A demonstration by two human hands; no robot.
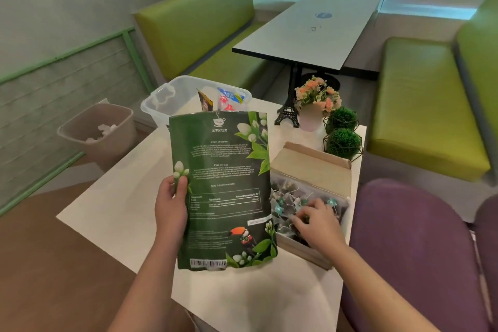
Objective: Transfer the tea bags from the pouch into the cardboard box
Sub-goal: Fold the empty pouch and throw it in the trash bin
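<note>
A dark green tea pouch [225, 188] with white flowers and a toucan printed on it stands upright on the white table [118, 197]. My left hand [171, 205] grips its left edge, thumb on the printed face. To its right sits the open cardboard box [315, 172], its flap raised at the back. Several pyramid tea bags [285, 202] with teal tags lie inside. My right hand [316, 222] is down in the box among the tea bags, its fingers curled on them. Whether it grips one I cannot tell.
A clear plastic bin [167, 100] with snack packets stands behind the pouch. A small Eiffel Tower model [287, 113], a pink flower pot [314, 108] and two green ball plants [343, 135] stand at the table's far right. A waste bin [99, 132] sits on the floor at left; a purple chair [412, 250] at right.
</note>
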